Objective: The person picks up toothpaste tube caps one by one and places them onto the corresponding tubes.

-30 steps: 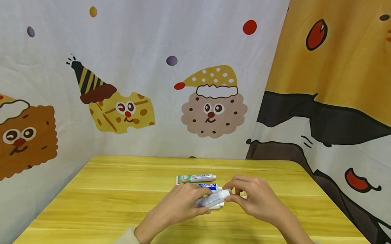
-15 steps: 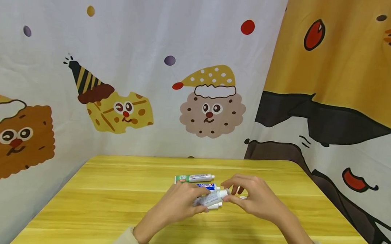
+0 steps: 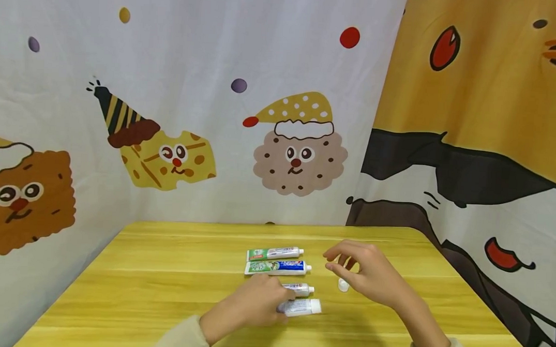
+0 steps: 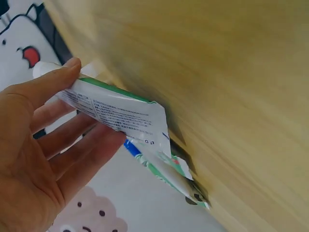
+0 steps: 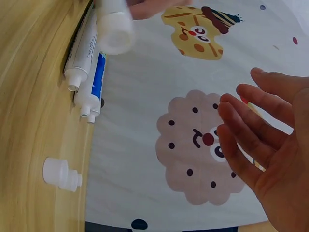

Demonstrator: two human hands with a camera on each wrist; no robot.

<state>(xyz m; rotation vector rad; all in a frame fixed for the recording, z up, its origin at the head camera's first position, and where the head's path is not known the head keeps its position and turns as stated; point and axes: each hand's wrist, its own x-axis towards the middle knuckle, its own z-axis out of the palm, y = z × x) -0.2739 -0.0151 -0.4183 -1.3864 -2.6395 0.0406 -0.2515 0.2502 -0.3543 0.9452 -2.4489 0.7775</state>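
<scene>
In the head view my left hand [image 3: 259, 301] holds a white toothpaste tube [image 3: 301, 307], its wide white cap toward the right. Seen from the left wrist, the thumb pinches this tube [image 4: 120, 112] against the fingers, printed back facing the camera and flat end free. Its cap [image 5: 116, 33] shows blurred in the right wrist view. My right hand [image 3: 369, 273] is off the tube, fingers loosely bent with nothing between them. Below that hand, loose white caps [image 5: 60, 173] lie on the table, partly overlapping in the right wrist view.
Three more toothpaste tubes lie roughly parallel: a green and silver one [image 3: 274, 253] at the back, a green and blue one [image 3: 278, 267], and one [image 3: 301, 289] partly behind my left hand. Their narrow nozzles point right. A patterned curtain [image 3: 192, 113] hangs behind the wooden table [image 3: 162, 272].
My right hand has let go of the tube's cap and drawn back to the right. My left hand has brought the tube lower and nearer, uncovering the tubes behind.
</scene>
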